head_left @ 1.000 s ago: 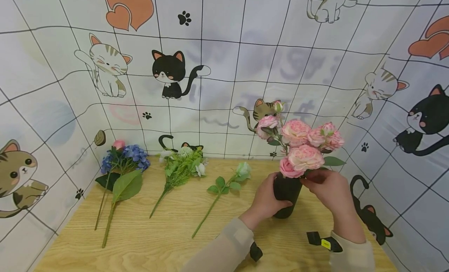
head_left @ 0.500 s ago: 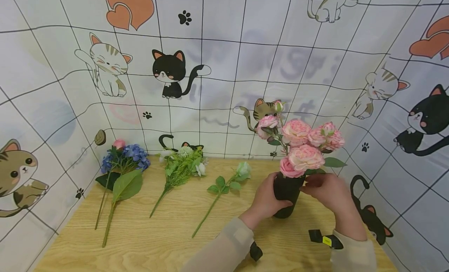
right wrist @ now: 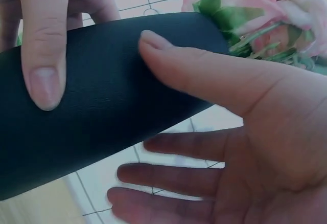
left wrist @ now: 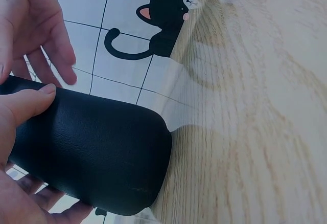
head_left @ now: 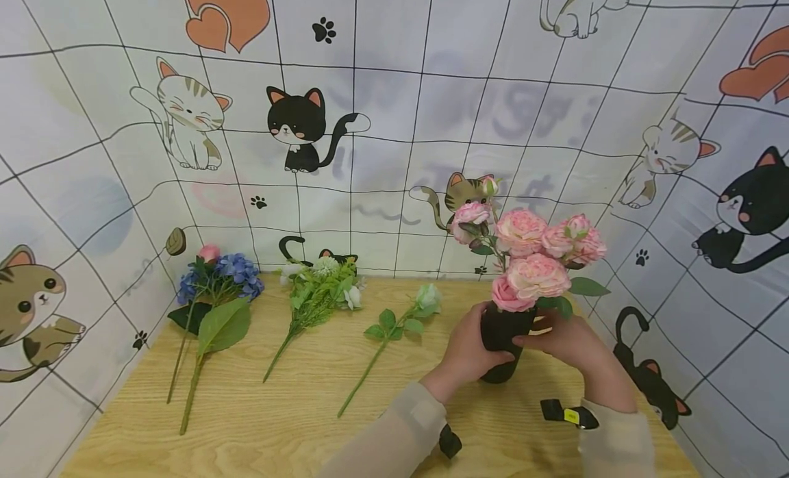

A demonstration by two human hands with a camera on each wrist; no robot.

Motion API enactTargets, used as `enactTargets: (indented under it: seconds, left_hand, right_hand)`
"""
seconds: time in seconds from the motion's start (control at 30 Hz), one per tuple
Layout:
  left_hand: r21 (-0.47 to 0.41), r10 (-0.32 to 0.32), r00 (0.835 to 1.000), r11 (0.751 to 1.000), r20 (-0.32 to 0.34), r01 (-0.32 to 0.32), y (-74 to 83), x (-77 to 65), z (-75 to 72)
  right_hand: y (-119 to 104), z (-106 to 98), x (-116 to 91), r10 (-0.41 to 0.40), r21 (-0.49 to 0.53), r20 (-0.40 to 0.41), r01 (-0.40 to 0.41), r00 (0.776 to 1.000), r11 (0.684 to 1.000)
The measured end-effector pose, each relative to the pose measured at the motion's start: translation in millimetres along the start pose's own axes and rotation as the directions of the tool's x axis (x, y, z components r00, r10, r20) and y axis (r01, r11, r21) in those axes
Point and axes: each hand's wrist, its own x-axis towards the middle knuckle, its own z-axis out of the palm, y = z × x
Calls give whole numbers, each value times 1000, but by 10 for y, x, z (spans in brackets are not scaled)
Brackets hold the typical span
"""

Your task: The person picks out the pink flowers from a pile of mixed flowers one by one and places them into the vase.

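Observation:
A black vase stands at the right of the wooden table, holding pink flowers with green leaves around its mouth. My left hand grips the vase from its left side, thumb across the front. On the other side is my right hand, its thumb resting on the vase wall near the rim. Several right-hand fingers stretch out straight below the vase in the right wrist view. The vase's smooth base is at the tabletop in the left wrist view. The flower stems inside are hidden.
Left on the table lie blue hydrangeas with a pink bloom, a white-and-green bunch and a single pale green rose. A cat-print cloth encloses the back and sides. Black straps hang by the wrists.
My right hand has moved from the leaves at the rim down onto the vase's side, uncovering a green leaf. The left hand and vase have stayed put.

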Motion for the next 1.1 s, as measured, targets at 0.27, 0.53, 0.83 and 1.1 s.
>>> enactTargets:
  seconds: [0.27,0.53,0.83,1.1]
  left_hand:
    - [14,5,1000,1000,0,-5,21,2,-6]
    - [3,9,1000,1000,-5,-9,34,2,-39]
    - [4,15,1000,1000,-6,-15,19,13,-14]
    - [4,7,1000,1000,-7,-7,-13,-5,14]
  right_hand:
    - [142,56,85,-166,192,-34,169,986,967]
    - [190,123,120,-195,329,-18,190,981,925]
    - [130,154,126,-216,309,-83,231,973,923]
    - [190,209,135,-207,333,-72,219,976,917]
